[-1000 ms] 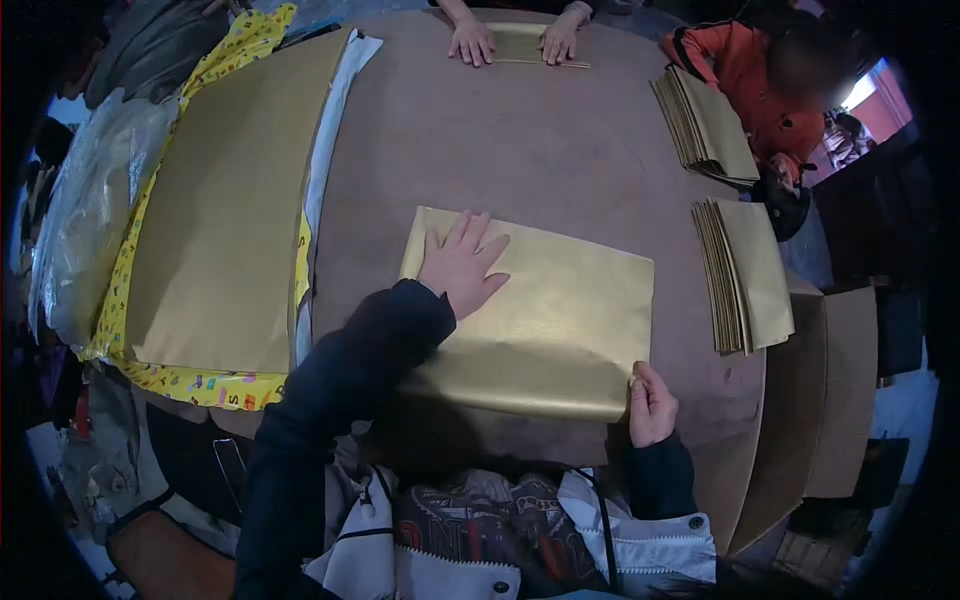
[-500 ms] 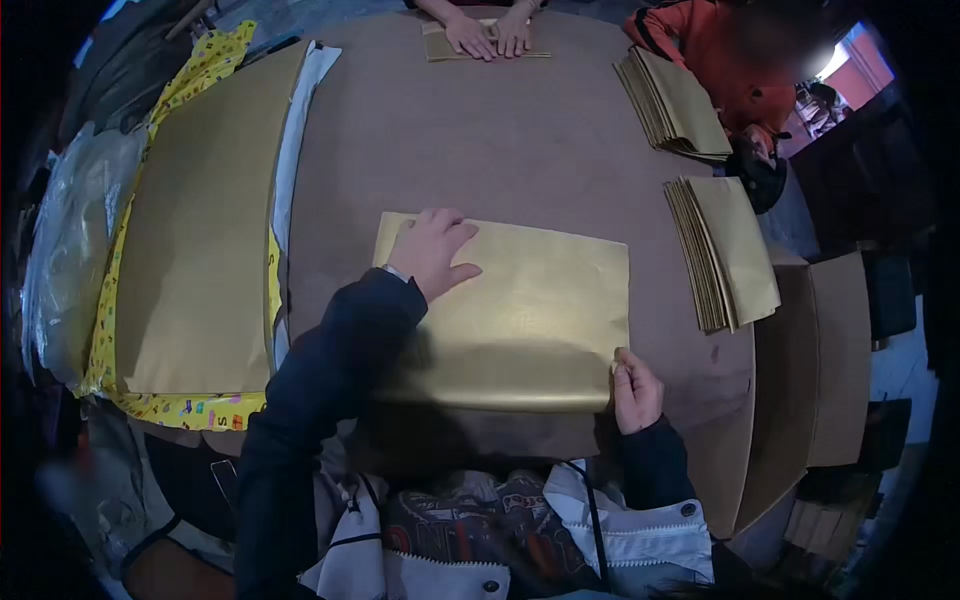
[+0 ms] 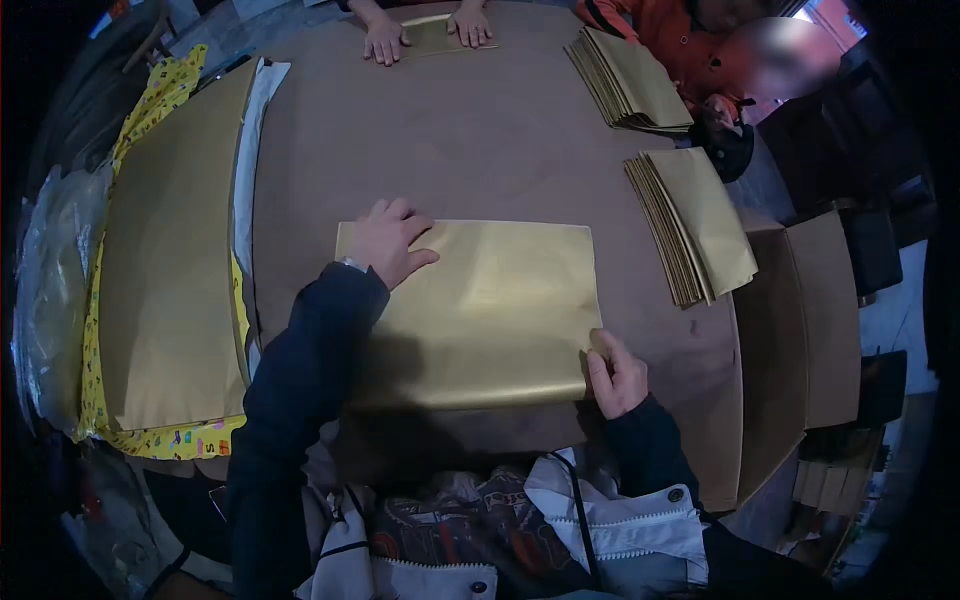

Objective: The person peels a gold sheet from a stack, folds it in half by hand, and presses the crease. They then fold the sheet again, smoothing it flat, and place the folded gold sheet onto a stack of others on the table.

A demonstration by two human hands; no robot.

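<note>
A sheet of gold paper (image 3: 490,310) lies in front of me, folded over with a rounded fold along its near edge. My left hand (image 3: 392,242) rests on its far left corner, fingers apart and palm down. At the near right edge, by the end of the fold, my right hand (image 3: 618,375) holds the paper between thumb and bent fingers. The underside of the right fingers is hidden.
Flat gold sheets (image 3: 175,250) lie left on yellow patterned wrapping (image 3: 190,440). Two folded gold paper stacks (image 3: 705,220) (image 3: 635,80) stand right, above an open cardboard box (image 3: 780,350). Across the brown table (image 3: 430,130), another person's hands (image 3: 383,40) press gold paper; a person in orange (image 3: 660,40) sits right.
The view has shifted, so most things appear further left. My right hand has slid slightly up the paper's right edge. The far person's hands have spread apart.
</note>
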